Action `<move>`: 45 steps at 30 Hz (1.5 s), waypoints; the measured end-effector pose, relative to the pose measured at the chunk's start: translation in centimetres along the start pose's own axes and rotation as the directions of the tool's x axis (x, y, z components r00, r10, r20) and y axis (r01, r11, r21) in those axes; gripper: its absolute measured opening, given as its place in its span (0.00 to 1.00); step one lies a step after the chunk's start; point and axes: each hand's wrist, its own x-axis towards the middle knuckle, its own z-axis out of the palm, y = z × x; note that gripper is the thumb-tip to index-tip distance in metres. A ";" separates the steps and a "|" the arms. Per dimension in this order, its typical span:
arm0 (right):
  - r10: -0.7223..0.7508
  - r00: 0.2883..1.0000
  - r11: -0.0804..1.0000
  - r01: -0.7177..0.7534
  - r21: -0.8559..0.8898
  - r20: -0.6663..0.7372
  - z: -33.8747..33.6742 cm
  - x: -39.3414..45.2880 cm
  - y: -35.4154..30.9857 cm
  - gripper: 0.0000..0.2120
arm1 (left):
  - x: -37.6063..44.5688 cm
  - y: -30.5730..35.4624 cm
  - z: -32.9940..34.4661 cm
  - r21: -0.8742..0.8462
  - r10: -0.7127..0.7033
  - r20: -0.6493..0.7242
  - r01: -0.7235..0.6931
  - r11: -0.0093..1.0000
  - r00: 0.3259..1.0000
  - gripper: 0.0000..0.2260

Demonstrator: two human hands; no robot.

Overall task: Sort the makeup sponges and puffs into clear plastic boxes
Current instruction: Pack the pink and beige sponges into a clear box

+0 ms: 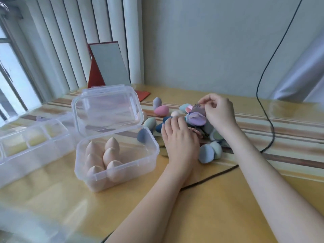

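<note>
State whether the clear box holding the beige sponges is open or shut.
Open: the clear box has its lid raised upright behind it, and the beige sponges are uncovered.

The table [219,207] is covered in a glossy, smooth yellow sheet that throws back window light. The open box [121,165] left of the left hand's fingers is clear, shiny hard plastic, as is the divided box [31,146] further left. The beige sponges [105,160] inside look matt and soft, like foam. The purple puffs [197,119] just under the right hand's fingertips have a matt, velvety face. The cable [210,178] below the wrists is matt black.
</note>
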 end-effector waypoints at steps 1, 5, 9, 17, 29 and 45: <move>-0.044 0.998 0.999 0.045 -0.021 0.037 0.8 0.8 -0.4 0.17 | 0.0 -0.1 0.3 0.013 -0.037 0.055 0.036 0.999 0.998 0.18; -0.047 0.935 0.971 0.126 -0.204 0.352 6.0 4.1 -0.9 0.15 | -0.1 -0.2 0.8 0.050 -0.112 0.169 0.105 0.993 0.979 0.24; 0.215 0.810 0.698 0.263 -0.666 0.546 9.4 4.7 -1.8 0.14 | 0.1 -0.5 0.6 -0.081 -0.124 0.126 0.135 0.988 0.984 0.21; 0.139 0.937 0.981 -0.175 0.085 0.319 7.8 4.9 -1.1 0.06 | 1.6 -0.1 -1.1 -0.648 -0.348 0.122 0.340 0.681 0.930 0.21; -0.004 0.827 0.983 -0.098 0.152 0.562 7.3 4.2 -2.4 0.16 | 2.2 -0.7 -1.4 -0.739 -0.483 0.188 0.447 0.504 0.855 0.18; -0.073 0.631 0.986 0.162 -0.038 0.773 13.7 5.3 -2.6 0.05 | 1.8 0.3 -1.8 -0.743 -0.474 0.185 0.438 0.506 0.861 0.11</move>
